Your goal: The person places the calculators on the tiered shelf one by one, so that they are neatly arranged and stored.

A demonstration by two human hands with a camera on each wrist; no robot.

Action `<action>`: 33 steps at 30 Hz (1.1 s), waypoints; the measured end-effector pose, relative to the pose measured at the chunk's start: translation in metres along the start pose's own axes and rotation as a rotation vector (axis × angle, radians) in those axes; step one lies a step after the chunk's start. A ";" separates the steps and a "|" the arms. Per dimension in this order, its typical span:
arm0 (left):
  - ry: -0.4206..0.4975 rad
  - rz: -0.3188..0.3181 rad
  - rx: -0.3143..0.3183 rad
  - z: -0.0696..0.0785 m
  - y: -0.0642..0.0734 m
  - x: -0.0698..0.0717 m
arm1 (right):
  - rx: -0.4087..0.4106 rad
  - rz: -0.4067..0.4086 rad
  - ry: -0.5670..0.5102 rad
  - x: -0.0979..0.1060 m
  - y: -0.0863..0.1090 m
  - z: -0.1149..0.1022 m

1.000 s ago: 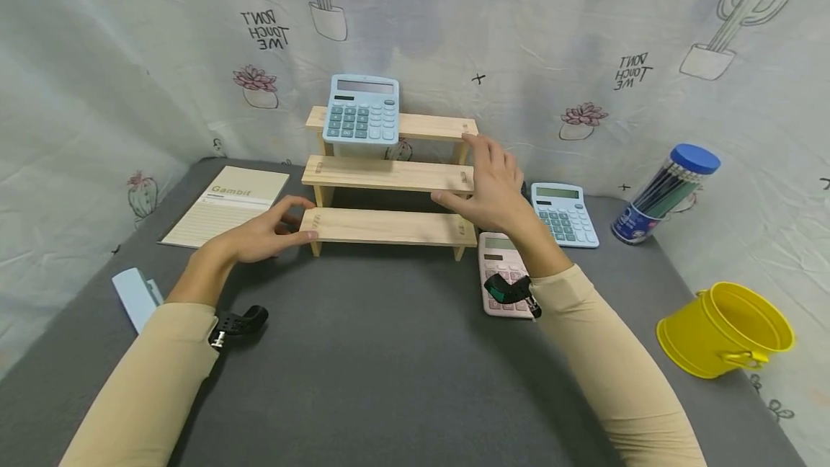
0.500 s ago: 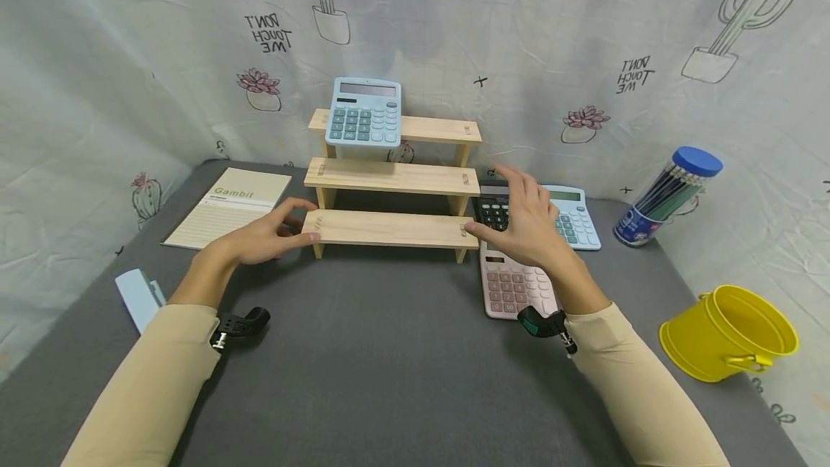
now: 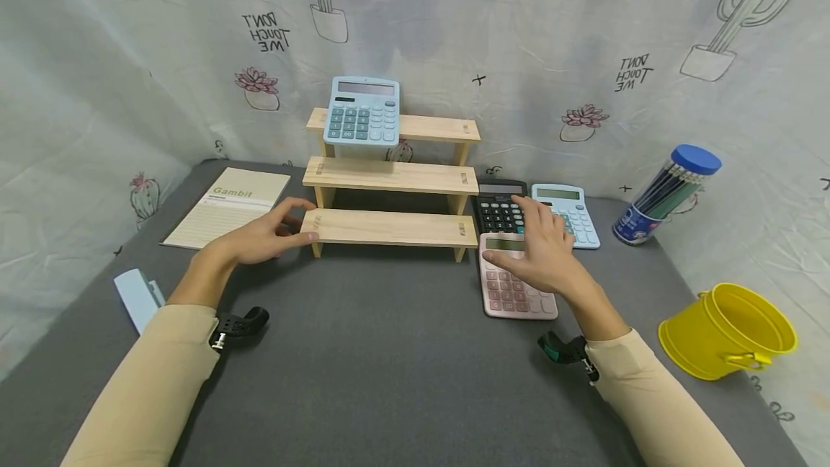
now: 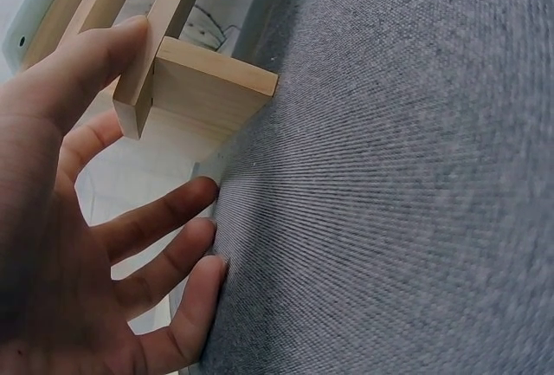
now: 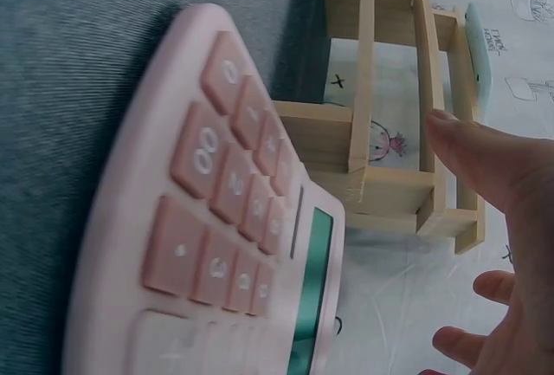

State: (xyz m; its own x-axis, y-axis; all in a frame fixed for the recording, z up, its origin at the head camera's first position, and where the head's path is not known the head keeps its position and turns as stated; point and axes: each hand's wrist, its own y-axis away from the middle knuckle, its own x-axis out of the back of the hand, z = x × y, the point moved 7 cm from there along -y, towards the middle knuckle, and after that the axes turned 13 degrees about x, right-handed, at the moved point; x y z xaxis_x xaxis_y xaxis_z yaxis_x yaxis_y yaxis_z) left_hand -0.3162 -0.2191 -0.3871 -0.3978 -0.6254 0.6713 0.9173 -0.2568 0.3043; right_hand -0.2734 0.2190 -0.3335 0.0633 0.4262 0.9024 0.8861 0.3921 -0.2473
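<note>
A three-tier wooden stand stands mid-table, with a light blue calculator propped on its top tier. My left hand pinches the left end of the lowest tier; in the left wrist view the thumb lies on the board's edge and the other fingers spread below. To the right of the stand, my right hand, fingers loosely spread and holding nothing, hovers over a pink calculator. Behind it lie a black calculator and a second light blue calculator, both partly covered by the hand.
A Gambit notepad lies at the back left, with a pale blue stapler-like object nearer, partly behind the left sleeve. On the right stand a blue-lidded tub of pencils and a yellow bucket. A patterned cloth hangs behind.
My right hand has moved from the right end of the stand rightward and toward me, over the pink calculator, uncovering the black one. My left hand has stayed at the stand.
</note>
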 end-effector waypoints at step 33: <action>-0.018 0.021 -0.006 -0.003 0.001 -0.001 | -0.059 -0.092 -0.078 -0.037 0.031 0.009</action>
State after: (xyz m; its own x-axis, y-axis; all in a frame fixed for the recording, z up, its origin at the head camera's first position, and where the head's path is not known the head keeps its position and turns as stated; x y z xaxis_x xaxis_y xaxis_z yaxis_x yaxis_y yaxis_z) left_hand -0.3153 -0.2208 -0.3889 -0.3786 -0.6173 0.6896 0.9255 -0.2486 0.2856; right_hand -0.2525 0.2227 -0.3781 -0.0537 0.4538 0.8895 0.9122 0.3847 -0.1412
